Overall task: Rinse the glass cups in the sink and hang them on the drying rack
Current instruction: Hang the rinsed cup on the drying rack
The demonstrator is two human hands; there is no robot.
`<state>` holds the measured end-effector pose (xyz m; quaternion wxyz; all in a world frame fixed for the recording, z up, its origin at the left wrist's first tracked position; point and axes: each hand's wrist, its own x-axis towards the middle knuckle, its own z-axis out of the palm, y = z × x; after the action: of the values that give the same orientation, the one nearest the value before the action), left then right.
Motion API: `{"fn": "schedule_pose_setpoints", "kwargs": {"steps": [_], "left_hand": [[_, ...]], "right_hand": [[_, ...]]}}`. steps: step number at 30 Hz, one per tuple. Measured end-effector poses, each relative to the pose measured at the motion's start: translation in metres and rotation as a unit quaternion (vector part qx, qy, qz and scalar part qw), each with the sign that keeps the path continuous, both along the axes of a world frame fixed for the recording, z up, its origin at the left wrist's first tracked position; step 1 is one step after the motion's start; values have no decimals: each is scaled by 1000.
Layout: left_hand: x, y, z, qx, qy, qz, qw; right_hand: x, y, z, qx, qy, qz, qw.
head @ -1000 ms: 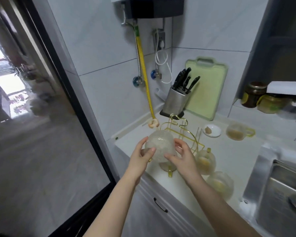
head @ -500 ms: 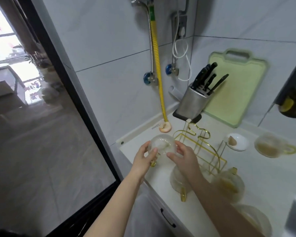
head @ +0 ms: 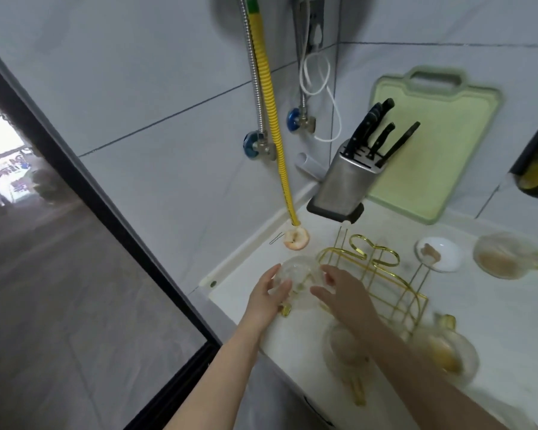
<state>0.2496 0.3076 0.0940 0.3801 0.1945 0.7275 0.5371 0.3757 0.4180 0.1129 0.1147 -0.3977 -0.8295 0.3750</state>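
Both hands, left (head: pixel 269 297) and right (head: pixel 343 294), cupped a glass cup (head: pixel 298 282) between curled fingers, low over the tabletop (head: pixel 494 311) just beside the gold drying rack (head: pixel 373 268), apparently steadying it for hanging

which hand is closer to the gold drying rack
Right. The right hand is right beside the gold drying rack, at its near-left end. The left hand is on the far side of the glass cup held between them.

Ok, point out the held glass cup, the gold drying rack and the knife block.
glass cup (head: pixel 298 279), head view, its rounded body between the hands
gold drying rack (head: pixel 374 263), head view, looped top wire
knife block (head: pixel 343 186), head view, steel front face
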Motion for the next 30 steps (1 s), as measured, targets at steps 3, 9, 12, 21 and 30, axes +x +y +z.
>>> {"fn": "schedule_pose_setpoints", "kwargs": {"steps": [3, 9, 12, 21, 30], "left_hand": [[-14, 9, -6, -16, 4, -31, 999], [-31, 23, -23, -30, -11, -87, 996], [-34, 30, -31, -32, -23, -107, 993], [-46, 42, -43, -23, -40, -132, 990], [-39, 35, -49, -54, -41, -131, 989]], "right_hand": [[-8, 1, -6, 24, -28, -28, 999], [-18, 11, -13, 104, -140, -44, 984], [-18, 14, -19, 96, -167, -46, 980], [-23, 15, -24, 115, -186, -60, 974], [-13, 2, -27, 144, -153, -57, 976]]}}
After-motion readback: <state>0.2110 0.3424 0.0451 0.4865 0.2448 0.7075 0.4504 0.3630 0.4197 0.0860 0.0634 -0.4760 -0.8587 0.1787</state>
